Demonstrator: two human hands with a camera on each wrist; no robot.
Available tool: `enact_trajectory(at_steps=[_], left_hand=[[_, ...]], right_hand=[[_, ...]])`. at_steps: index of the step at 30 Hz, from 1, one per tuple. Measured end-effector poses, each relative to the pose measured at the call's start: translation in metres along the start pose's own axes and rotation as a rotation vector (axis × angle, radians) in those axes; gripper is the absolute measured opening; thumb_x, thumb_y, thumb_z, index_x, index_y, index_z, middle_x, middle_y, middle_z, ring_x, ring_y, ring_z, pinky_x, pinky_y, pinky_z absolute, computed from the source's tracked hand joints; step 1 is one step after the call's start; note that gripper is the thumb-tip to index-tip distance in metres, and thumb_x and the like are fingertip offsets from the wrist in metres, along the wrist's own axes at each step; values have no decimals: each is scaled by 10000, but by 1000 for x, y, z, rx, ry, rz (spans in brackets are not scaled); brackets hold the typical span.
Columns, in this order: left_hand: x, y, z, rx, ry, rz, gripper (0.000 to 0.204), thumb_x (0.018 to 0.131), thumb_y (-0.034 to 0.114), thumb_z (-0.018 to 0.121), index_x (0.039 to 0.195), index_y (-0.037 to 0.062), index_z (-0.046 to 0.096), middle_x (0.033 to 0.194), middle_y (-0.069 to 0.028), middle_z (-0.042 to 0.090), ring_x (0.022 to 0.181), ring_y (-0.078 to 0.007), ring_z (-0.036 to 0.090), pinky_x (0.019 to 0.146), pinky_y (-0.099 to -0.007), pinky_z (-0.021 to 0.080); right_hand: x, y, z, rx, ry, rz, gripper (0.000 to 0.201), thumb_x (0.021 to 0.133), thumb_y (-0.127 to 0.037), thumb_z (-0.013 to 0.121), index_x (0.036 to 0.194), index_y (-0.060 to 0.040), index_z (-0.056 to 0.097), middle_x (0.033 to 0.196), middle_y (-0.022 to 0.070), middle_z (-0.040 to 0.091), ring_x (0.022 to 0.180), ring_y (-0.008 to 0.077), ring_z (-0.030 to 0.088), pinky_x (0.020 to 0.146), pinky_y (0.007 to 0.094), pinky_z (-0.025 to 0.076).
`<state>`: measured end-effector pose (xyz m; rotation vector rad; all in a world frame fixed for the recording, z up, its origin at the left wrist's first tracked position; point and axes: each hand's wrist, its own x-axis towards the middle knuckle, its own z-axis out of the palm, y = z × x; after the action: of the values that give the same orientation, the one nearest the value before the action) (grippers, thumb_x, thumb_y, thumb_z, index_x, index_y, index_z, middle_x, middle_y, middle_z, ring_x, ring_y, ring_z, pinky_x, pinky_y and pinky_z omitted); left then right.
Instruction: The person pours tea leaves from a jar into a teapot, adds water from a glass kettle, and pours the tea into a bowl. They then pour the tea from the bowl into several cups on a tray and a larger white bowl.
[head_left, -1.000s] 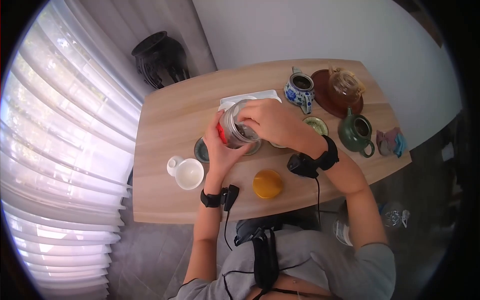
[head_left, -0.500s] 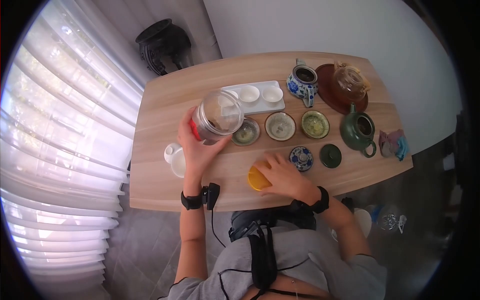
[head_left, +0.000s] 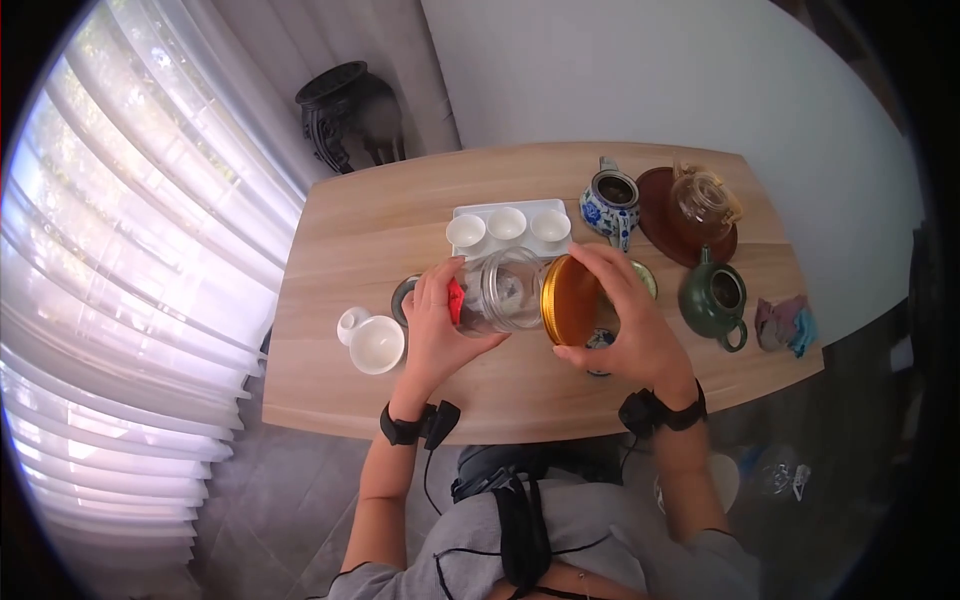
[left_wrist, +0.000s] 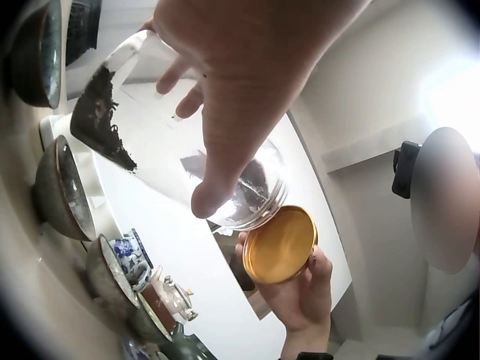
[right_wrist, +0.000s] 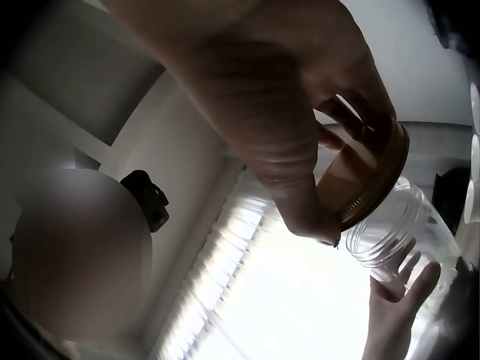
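Observation:
In the head view my left hand (head_left: 438, 330) grips a clear glass jar (head_left: 512, 290) with a red label, tipped sideways over the table. Dark dried leaves (left_wrist: 101, 124) lie toward the jar's bottom in the left wrist view. My right hand (head_left: 640, 330) holds a round gold lid (head_left: 578, 303) by its rim, thumb on one side and fingers on the other. The lid stands close before the jar's mouth, its inner side facing the glass; a gap shows between them in the head view.
Behind the jar is a white tray (head_left: 528, 244) with three small cups. A blue-and-white teapot (head_left: 608, 207), a glass teapot (head_left: 700, 205) on a brown tray (head_left: 655, 200) and a green teapot (head_left: 710, 295) stand right. A white bowl (head_left: 378, 346) sits left; crumpled cloths (head_left: 783, 326) lie far right.
My right hand left the jar's mouth, took the gold lid from the table and raised it to the jar. The left hand moved left, then back right, tilting the jar toward the lid.

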<state>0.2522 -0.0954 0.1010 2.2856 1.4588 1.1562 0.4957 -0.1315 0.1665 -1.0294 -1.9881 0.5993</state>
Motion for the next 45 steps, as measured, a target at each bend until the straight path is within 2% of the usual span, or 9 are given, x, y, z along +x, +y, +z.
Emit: enact_trajectory(at_steps=[8, 16, 23, 31, 33, 36, 40, 43, 45], left_hand=[[2, 20, 7, -87, -95, 50, 928, 490, 317, 867, 1274, 116, 413, 1196, -57, 517, 1137, -250, 472, 920, -429, 303], [7, 20, -7, -358, -415, -64, 900, 510, 369, 849, 1267, 113, 435, 1186, -86, 519, 1128, -255, 487, 937, -416, 310], [19, 28, -25, -191, -264, 74, 889, 515, 378, 849, 1260, 109, 445, 1163, -86, 538, 1098, -250, 511, 901, -411, 332], [36, 28, -26, -9, 78, 4, 858, 542, 367, 846, 1243, 80, 444, 1113, -82, 554, 1054, -256, 526, 875, -407, 341], [48, 14, -26, -73, 91, -19, 860, 552, 365, 849, 1241, 66, 431, 1101, -104, 550, 1041, -285, 526, 877, -414, 373], [74, -12, -37, -190, 155, -9, 869, 557, 366, 856, 1228, 36, 414, 1092, -126, 543, 1036, -294, 525, 874, -398, 412], [105, -89, -80, 71, 353, -55, 880, 576, 397, 855, 1207, -10, 398, 1007, -154, 554, 986, -282, 549, 872, -378, 450], [103, -149, -112, -54, 231, -349, 907, 587, 426, 849, 1222, -29, 387, 1088, -212, 570, 1022, -300, 570, 901, -365, 452], [98, -199, -116, -72, 196, -471, 898, 611, 430, 840, 1231, -29, 380, 1210, -243, 535, 1128, -285, 540, 918, -351, 443]], right_hand=[[10, 9, 1, 8, -147, -88, 847, 630, -171, 783, 1366, -69, 375, 1310, 116, 396, 1189, 281, 447, 986, 369, 401], [13, 6, -9, 67, -245, -151, 844, 616, -184, 796, 1347, -55, 394, 1315, 129, 444, 1188, 294, 468, 989, 368, 406], [22, -6, -4, -25, -62, -172, 817, 621, -283, 815, 1302, -18, 447, 1220, 167, 525, 1061, 297, 568, 899, 361, 472], [59, -16, 22, -81, 166, -32, 853, 657, -373, 798, 1298, 52, 430, 1149, 208, 563, 1044, 305, 584, 869, 361, 484], [76, -12, 26, -101, 146, -13, 906, 663, -413, 795, 1318, 68, 395, 1195, 228, 533, 1100, 315, 555, 905, 365, 465], [101, 7, 31, 163, 22, -69, 1024, 732, -509, 730, 1385, 99, 226, 1361, 289, 345, 1303, 358, 341, 1054, 407, 313], [86, 0, -27, -6, 185, -5, 574, 865, -305, 648, 1261, 58, 445, 1286, 200, 450, 1149, 297, 503, 982, 356, 393], [62, 43, -81, 117, 233, 73, 203, 907, -132, 580, 935, 69, 592, 1080, 87, 560, 880, 118, 589, 820, 243, 466], [40, 70, -116, 98, 322, 110, 235, 918, -178, 571, 903, 54, 607, 908, 45, 592, 809, 91, 566, 751, 227, 456]])
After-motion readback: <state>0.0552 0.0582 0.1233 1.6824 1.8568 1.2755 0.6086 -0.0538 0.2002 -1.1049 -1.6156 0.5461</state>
